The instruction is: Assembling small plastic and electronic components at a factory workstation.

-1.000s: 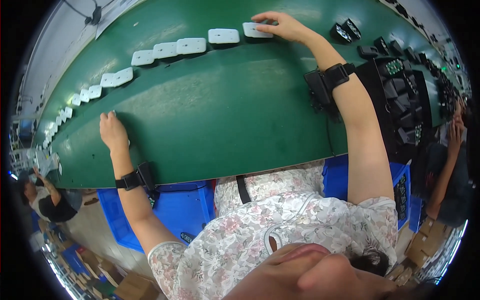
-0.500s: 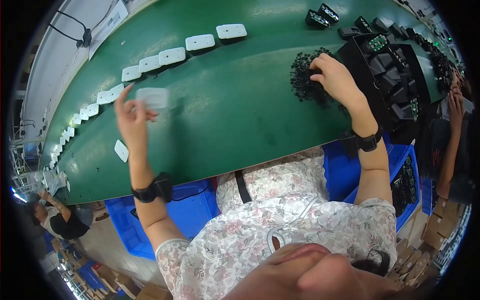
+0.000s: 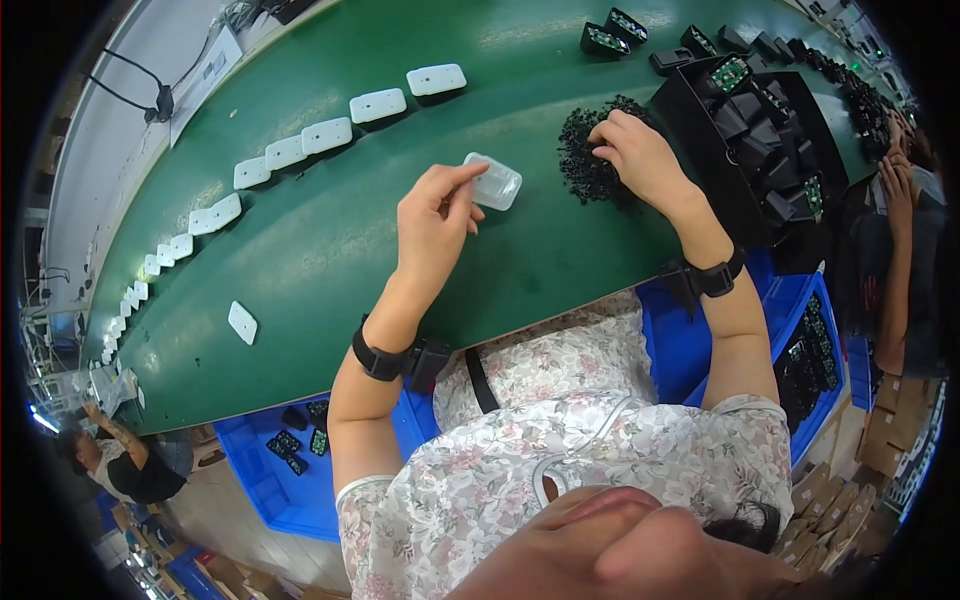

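Note:
My left hand (image 3: 436,222) pinches a white plastic shell (image 3: 499,187) by its near-left edge, holding it above the middle of the green table. The shell is shallow, with rounded corners and its hollow side up. Over at the right, my right hand (image 3: 648,162) has its fingers curled together at a heap of small black parts (image 3: 580,150). Whatever is between those fingertips is too small or too hidden to name. Similar white shells (image 3: 326,135) lie in a curved row along the far left of the table, and a single one (image 3: 242,323) rests nearer me.
A black bin (image 3: 690,110) of black housings, some with green circuit boards, stands right of the heap. More housings (image 3: 606,40) lie behind it. Blue crates (image 3: 300,500) sit below the table edge. Co-workers are at the far left and right (image 3: 897,190).
My left hand has swung right from the row of shells to mid-table, carrying the white shell towards the heap. My right hand remains at the black parts.

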The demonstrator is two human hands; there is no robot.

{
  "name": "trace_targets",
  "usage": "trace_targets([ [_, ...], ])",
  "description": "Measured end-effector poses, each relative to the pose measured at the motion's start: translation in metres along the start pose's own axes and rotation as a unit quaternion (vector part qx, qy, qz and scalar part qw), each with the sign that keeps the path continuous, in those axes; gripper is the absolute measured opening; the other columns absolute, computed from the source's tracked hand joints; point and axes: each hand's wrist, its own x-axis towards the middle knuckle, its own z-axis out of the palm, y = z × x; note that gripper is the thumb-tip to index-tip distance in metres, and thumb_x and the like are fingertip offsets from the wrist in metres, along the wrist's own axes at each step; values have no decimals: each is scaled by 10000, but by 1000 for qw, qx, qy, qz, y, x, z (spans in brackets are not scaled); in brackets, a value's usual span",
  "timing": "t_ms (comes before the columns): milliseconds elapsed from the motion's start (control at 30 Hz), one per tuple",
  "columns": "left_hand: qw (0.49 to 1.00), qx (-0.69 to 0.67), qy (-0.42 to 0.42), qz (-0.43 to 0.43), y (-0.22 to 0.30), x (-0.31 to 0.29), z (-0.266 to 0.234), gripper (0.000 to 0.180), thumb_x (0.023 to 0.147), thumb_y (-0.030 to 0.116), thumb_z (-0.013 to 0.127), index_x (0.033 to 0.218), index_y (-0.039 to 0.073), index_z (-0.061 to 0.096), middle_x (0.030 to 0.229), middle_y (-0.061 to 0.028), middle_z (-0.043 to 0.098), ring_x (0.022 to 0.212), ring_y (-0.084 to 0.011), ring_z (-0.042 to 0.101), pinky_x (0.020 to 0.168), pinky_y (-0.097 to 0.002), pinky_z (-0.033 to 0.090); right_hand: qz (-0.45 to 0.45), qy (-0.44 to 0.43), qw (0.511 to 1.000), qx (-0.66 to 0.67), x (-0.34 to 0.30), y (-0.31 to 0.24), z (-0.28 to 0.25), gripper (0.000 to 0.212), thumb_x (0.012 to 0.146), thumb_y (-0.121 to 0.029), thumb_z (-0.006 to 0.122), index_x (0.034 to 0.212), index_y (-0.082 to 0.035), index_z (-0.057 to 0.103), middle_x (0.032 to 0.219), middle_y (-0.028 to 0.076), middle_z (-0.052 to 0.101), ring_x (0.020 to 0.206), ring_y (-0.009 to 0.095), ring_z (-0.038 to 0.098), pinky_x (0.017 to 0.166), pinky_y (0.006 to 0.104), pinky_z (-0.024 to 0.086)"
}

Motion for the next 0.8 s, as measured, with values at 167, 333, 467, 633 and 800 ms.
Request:
trace_targets([
  [167, 1000, 4, 11, -26, -12, -3, -7, 209, 885, -48, 504, 1015, 6, 659, 867, -54, 580, 603, -86, 574, 500, -198, 445, 6, -49, 999, 0, 2, 2, -1, 96, 800, -54, 610, 877, -24, 560, 833, 106, 526, 796, 298, 551, 696, 367, 461],
  [333, 1000, -1, 13, -22, -10, -2, -8, 213, 888, -47, 500, 1014, 10, 662, 863, -53, 582, 604, -87, 574, 503, -198, 446, 38, 9, 999, 22, -1, 7, -5, 91, 803, -41, 605, 867, -8, 548, 841, 113, 533, 755, 294, 558, 676, 361, 463],
  [467, 1000, -2, 12, -21, -9, -4, -9, 217, 889, -45, 499, 1013, 18, 666, 858, -55, 584, 604, -88, 574, 502, -199, 446, 64, -9, 998, -1, -2, 8, -6, 96, 809, -35, 602, 871, -1, 538, 823, 124, 530, 734, 296, 553, 665, 353, 457],
  [633, 1000, 1, 15, -12, -10, -4, -9, 218, 891, -43, 496, 1012, 19, 666, 858, -55, 584, 605, -91, 578, 502, -201, 447, 64, 9, 998, 3, 2, 4, -12, 95, 812, -34, 598, 868, 2, 530, 810, 131, 526, 736, 302, 550, 662, 351, 451],
  [800, 1000, -8, 22, -9, -10, -6, -10, 217, 894, -38, 496, 1016, 21, 666, 856, -54, 585, 605, -95, 582, 501, -204, 450, 117, 11, 992, 46, 3, 2, -18, 86, 820, -3, 581, 896, 3, 541, 801, 117, 522, 728, 264, 553, 655, 318, 450],
])
